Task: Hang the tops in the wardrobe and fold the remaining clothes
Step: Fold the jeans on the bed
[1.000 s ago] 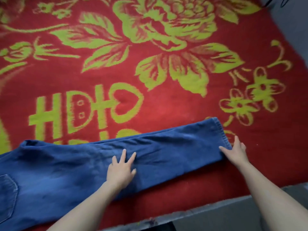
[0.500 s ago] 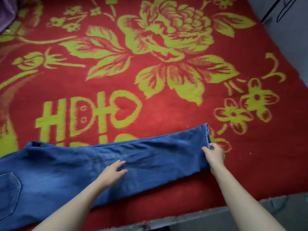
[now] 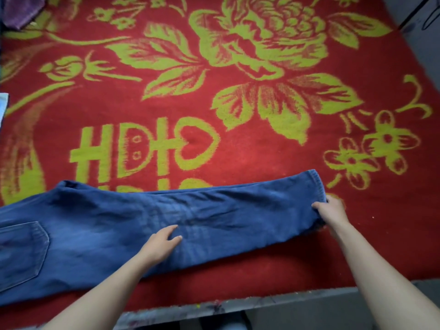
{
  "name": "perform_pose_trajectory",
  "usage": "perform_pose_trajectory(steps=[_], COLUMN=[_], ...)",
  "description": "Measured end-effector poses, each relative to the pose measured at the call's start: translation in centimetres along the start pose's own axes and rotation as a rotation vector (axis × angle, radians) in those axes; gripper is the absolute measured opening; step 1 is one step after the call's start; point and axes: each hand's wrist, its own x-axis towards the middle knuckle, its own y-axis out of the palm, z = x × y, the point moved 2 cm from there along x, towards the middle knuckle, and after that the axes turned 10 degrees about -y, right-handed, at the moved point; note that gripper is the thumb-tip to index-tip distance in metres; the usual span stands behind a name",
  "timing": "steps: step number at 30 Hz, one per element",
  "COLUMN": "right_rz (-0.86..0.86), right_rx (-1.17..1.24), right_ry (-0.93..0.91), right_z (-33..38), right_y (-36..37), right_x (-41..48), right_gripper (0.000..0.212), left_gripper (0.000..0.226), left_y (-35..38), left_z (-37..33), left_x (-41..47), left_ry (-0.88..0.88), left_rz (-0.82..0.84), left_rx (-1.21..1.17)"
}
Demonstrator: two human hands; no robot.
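I see the jeans (image 3: 107, 234) lying flat along the blanket's (image 3: 238, 151) near edge. They are dark blue denim, creased, with a back pocket (image 3: 21, 253) at the left and the leg running right. My left hand (image 3: 159, 244) rests on the mid-leg, fingers loosely spread. At the right, my right hand (image 3: 333, 213) pinches the hem, thumb on top, fingers tucked under. A purple cloth (image 3: 21, 10) sits at the far left corner.

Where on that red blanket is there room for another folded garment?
Free: the blanket beyond the jeans, across the green flower, and right of the hem the right hand grips. Crowded: the near edge, under jeans and left hand; a purple cloth sits far left.
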Motion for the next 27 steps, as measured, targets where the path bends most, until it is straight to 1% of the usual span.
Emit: perform_pose_trajectory(steps=[1,2,4,6,7,8,9,10,11,12,13,14,15,16,17,19,21,22,23,24,26,27], right_rz=[-0.02,-0.036,-0.029,0.053,0.143,0.266,0.411,0.567,0.727,0.863,0.944,0.963,0.93,0.863,0.775,0.545,0.329,0.285,0.296,0.343,0.445,0.483], right_rx=[-0.109,-0.183,-0.193,-0.142,-0.121,-0.136,-0.19,-0.27,-0.344,-0.39,-0.414,-0.42,-0.406,-0.386,-0.377,-0.43,-0.569,-0.638,-0.692,-0.758,-0.952,-1.036], right_ry=[-0.114,-0.221,-0.393,-0.612,-0.725,-0.818,-0.866,-0.862,-0.816,-0.756,-0.715,-0.693,-0.677,-0.672,-0.669,-0.646,-0.586,-0.537,-0.486,-0.462,-0.482,-0.474], right_z=[2.1,4.1,7.9,10.8,11.7,12.2,12.0,11.5,10.6,9.5,8.4,7.4,6.5,5.7,5.0,3.7,2.7,2.2,1.6,0.9,-0.5,-1.0], right_y=[0.2,0.8,3.0,6.0,7.8,9.9,12.0,14.1,16.0,17.5,18.6,19.3,19.5,19.4,19.2,18.5,17.4,17.0,16.8,16.9,17.7,18.2], right_x=[-1.1,-2.5,-6.9,-12.1,-14.5,-16.7,-18.4,-19.9,-21.1,-21.9,-22.3,-22.5,-22.3,-21.8,-21.4,-20.1,-18.4,-17.7,-16.9,-16.3,-16.1,-16.1], right_gripper=[0.021,0.028,0.044,0.047,0.047,0.05,0.054,0.06,0.065,0.068,0.069,0.067,0.064,0.061,0.057,0.052,0.053,0.056,0.059,0.062,0.066,0.068], left_gripper=[0.048,0.046,0.04,0.033,0.034,0.041,0.053,0.064,0.072,0.074,0.07,0.058,0.04,0.021,0.017,0.031,0.057,0.068,0.073,0.073,0.072,0.073], left_y=[-0.3,-0.8,-1.9,-2.9,-3.4,-3.8,-4.0,-4.5,-5.0,-5.4,-5.4,-5.1,-4.7,-4.3,-3.8,-3.1,-2.9,-2.6,-2.6,-2.3,-1.1,-0.4], left_z=[-0.2,-0.4,-0.8,-1.0,-0.9,-1.0,-0.6,-0.2,0.3,0.8,1.3,1.7,2.0,2.1,2.4,2.8,3.0,3.2,3.0,2.9,2.4,2.4], left_x=[-0.1,-0.2,-0.4,-0.8,-1.1,-1.5,-1.5,-1.6,-1.7,-1.9,-2.0,-2.0,-2.0,-1.8,-1.4,-0.9,-0.5,-0.5,-0.9,-1.6,-3.2,-3.9], left_ry=[0.02,0.04,0.046,-0.013,-0.065,-0.121,-0.153,-0.148,-0.149,-0.152,-0.148,-0.119,-0.099,-0.088,-0.099,-0.136,-0.201,-0.215,-0.177,-0.092,0.194,0.339], left_rz=[-0.017,-0.02,-0.003,0.018,0.063,0.148,0.257,0.361,0.421,0.444,0.415,0.363,0.248,0.1,-0.027,-0.207,-0.352,-0.39,-0.42,-0.439,-0.48,-0.49], left_rx=[-0.059,-0.145,-0.372,-0.59,-0.717,-0.878,-1.063,-1.258,-1.394,-1.455,-1.422,-1.324,-1.187,-1.11,-1.077,-0.992,-0.714,-0.551,-0.375,-0.202,0.142,0.261])
